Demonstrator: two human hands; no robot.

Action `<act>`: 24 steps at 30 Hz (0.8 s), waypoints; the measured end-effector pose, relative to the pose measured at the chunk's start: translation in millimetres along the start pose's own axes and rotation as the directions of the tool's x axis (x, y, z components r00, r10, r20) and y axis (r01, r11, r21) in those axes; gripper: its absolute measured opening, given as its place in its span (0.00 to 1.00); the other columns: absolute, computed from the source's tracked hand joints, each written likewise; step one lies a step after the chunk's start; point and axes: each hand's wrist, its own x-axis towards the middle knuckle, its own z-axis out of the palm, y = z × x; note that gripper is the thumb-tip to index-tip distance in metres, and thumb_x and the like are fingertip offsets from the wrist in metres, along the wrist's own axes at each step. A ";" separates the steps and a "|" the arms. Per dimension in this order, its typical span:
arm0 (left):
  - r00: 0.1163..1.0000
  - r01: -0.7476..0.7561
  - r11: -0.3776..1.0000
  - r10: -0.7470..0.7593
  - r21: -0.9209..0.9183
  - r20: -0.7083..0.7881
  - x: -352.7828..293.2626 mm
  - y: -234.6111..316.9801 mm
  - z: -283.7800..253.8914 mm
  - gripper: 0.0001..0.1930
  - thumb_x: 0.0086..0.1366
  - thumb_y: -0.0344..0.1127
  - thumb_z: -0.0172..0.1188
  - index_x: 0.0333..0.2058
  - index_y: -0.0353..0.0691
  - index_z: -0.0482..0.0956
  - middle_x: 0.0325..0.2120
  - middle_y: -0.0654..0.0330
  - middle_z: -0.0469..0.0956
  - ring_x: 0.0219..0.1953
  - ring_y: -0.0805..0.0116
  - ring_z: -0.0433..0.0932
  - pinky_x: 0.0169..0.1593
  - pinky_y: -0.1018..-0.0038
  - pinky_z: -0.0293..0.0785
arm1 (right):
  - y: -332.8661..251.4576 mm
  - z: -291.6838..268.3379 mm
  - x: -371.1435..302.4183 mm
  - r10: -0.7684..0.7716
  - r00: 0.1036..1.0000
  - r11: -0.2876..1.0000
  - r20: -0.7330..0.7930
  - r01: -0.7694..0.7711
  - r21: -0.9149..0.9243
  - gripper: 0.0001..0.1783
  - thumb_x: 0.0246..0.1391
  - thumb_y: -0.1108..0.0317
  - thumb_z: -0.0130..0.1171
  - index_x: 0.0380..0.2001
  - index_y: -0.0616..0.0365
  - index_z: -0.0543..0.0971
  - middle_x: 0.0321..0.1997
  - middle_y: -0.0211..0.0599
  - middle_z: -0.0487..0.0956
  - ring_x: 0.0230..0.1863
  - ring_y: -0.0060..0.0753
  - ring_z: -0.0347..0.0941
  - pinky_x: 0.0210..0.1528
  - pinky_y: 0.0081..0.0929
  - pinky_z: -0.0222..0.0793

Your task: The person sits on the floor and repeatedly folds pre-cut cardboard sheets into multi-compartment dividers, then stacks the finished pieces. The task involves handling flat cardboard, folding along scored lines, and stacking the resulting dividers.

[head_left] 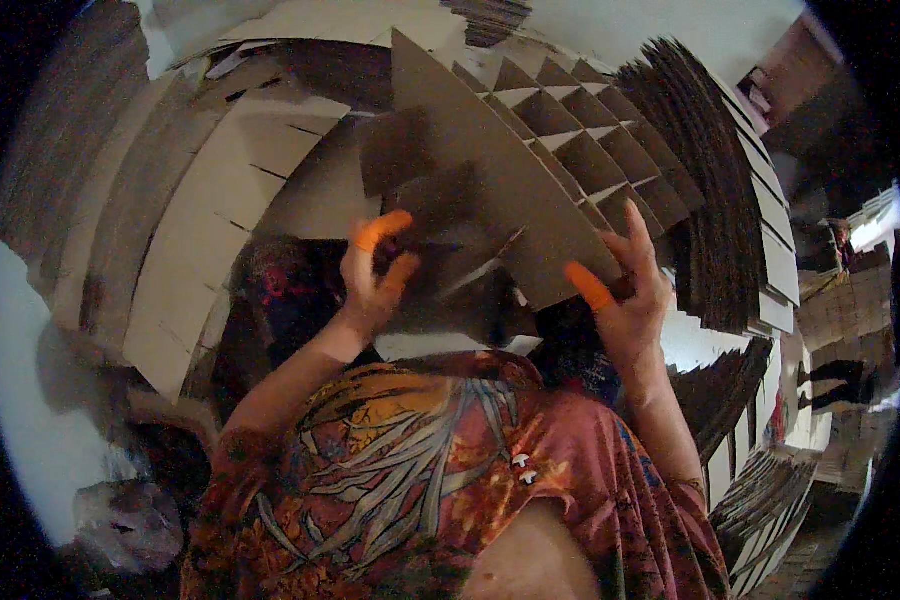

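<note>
A cardboard divider grid (560,110) stands in front of me, its crossed strips forming several square cells. A broad cardboard panel (490,180) slants along its near side. My right hand (635,290) grips the panel's lower right corner, with the orange-covered thumb on the near face and the fingers on the grid side. My left hand (370,275) is left of the panel, beside more cardboard pieces in shadow. An orange cover wraps one of its fingers. Its thumb and finger are curved and apart, with nothing visible between them.
Long slotted cardboard strips (205,210) lie stacked at the left. A tall stack of cardboard strips (715,180) stands close to the right of the grid, with another stack (765,510) at the lower right. A clear plastic bag (130,525) lies at the lower left.
</note>
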 end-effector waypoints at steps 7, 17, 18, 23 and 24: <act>0.982 -0.157 0.958 0.125 0.241 0.143 -21.7 -14.6 28.3 0.12 0.52 0.30 0.60 0.37 0.39 0.75 0.32 0.52 0.76 0.32 0.54 0.76 0.34 0.68 0.73 | 0.6 -2.5 1.6 -0.098 0.966 0.966 0.239 0.150 -0.211 0.33 0.47 0.76 0.57 0.58 0.50 0.62 0.29 0.50 0.77 0.31 0.44 0.77 0.31 0.25 0.69; 0.982 -0.035 0.986 0.004 0.161 0.190 -11.7 -10.2 27.3 0.08 0.54 0.29 0.59 0.34 0.38 0.76 0.31 0.53 0.76 0.33 0.55 0.76 0.35 0.69 0.72 | 9.0 7.1 -3.1 -0.224 0.947 0.950 0.230 0.265 -0.167 0.32 0.49 0.77 0.54 0.58 0.51 0.60 0.25 0.54 0.75 0.27 0.54 0.73 0.26 0.29 0.67; 0.985 -0.052 0.988 0.026 0.143 0.172 -12.2 -10.5 27.8 0.08 0.54 0.29 0.58 0.34 0.38 0.76 0.31 0.52 0.76 0.32 0.55 0.76 0.35 0.70 0.72 | 8.7 7.7 -1.8 -0.245 0.944 0.947 0.220 0.282 -0.156 0.32 0.49 0.77 0.54 0.58 0.52 0.60 0.25 0.55 0.75 0.27 0.54 0.73 0.27 0.29 0.67; 0.982 -0.061 0.998 0.056 0.025 0.179 -9.3 -20.1 24.3 0.09 0.55 0.30 0.58 0.36 0.38 0.76 0.32 0.54 0.76 0.31 0.60 0.75 0.36 0.72 0.71 | 23.0 9.5 -13.0 -0.117 0.969 0.960 0.216 0.166 -0.225 0.30 0.48 0.77 0.56 0.56 0.58 0.63 0.32 0.55 0.76 0.32 0.51 0.75 0.31 0.28 0.69; 0.993 -0.016 1.000 0.013 0.025 0.115 -6.5 -14.7 21.3 0.10 0.55 0.30 0.58 0.37 0.38 0.75 0.32 0.55 0.75 0.32 0.61 0.75 0.37 0.72 0.70 | 23.7 6.6 -13.2 -0.076 0.975 0.964 0.211 0.126 -0.236 0.30 0.47 0.77 0.57 0.55 0.59 0.63 0.33 0.56 0.76 0.33 0.50 0.76 0.32 0.28 0.69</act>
